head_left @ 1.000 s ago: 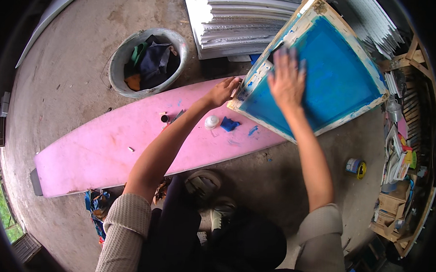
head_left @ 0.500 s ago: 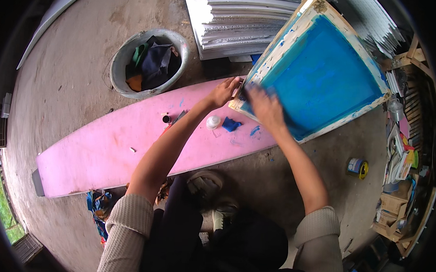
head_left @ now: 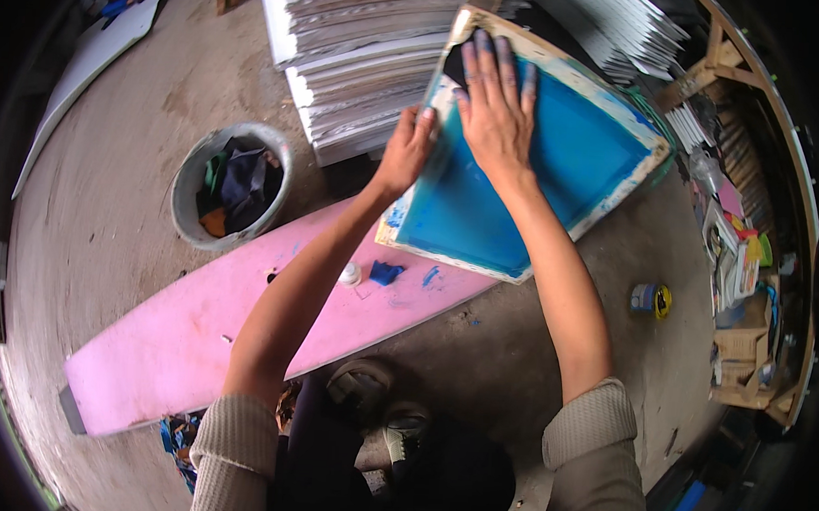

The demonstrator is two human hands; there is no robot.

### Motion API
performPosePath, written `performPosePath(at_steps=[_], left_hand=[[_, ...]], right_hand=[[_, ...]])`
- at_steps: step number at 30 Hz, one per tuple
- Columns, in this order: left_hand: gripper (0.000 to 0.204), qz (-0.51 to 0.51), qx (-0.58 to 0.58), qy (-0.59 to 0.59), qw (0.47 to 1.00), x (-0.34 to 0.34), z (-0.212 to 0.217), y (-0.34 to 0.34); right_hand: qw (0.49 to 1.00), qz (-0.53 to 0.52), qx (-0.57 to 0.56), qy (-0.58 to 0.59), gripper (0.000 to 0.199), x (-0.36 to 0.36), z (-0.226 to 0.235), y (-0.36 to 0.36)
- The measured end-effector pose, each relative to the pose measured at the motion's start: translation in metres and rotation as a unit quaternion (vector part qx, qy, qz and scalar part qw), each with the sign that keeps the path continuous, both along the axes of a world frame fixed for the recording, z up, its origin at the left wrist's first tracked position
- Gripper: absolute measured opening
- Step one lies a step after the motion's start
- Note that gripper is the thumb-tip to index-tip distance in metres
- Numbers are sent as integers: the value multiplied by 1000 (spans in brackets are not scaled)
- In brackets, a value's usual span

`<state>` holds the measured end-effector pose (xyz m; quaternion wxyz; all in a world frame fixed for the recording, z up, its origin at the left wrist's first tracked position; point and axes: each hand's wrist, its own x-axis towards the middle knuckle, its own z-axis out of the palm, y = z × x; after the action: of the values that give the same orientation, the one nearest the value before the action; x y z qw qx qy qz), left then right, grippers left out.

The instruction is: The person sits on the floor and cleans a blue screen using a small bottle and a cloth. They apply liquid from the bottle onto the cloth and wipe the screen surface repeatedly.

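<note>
A silk-screen frame (head_left: 560, 162) with blue mesh and a paint-smeared, pale wooden border is propped at a slant over the pink board (head_left: 177, 337). My left hand (head_left: 407, 150) grips the frame's left edge, thumb uppermost. Flat on the upper part of the mesh lies my right hand (head_left: 500, 109), its fingers stretched out and stained dark blue. Beside those fingertips, in the frame's top corner, is a black patch (head_left: 454, 67); whether it is cloth or paint I cannot tell. On the pink board sit a crumpled blue rag (head_left: 386, 273) and a small white bottle (head_left: 350, 275), partly behind my left forearm.
A grey bucket (head_left: 186, 191) of dark cloths stands on the floor to the left. Behind the frame rise stacked white sheets (head_left: 371, 80). A tin with a yellow rim (head_left: 650, 300) is on the floor at right, near cluttered shelving (head_left: 738, 361).
The frame appears farther up and left in view, tilted differently. My right hand has gone from a blurred spot near the lower left corner to the top; my left hand sits higher along the edge.
</note>
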<state>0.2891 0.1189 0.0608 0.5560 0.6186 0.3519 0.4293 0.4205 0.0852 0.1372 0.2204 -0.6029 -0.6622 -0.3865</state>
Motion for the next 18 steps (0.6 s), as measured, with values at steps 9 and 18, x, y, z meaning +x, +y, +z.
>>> performPosePath(at_steps=[9, 18], left_hand=[[35, -24, 5, -65, 998, 17, 6, -12], [36, -19, 28, -16, 999, 8, 0, -5]], right_hand=[[924, -241, 159, 249, 67, 103, -1, -46], [960, -182, 80, 195, 67, 117, 0, -62]])
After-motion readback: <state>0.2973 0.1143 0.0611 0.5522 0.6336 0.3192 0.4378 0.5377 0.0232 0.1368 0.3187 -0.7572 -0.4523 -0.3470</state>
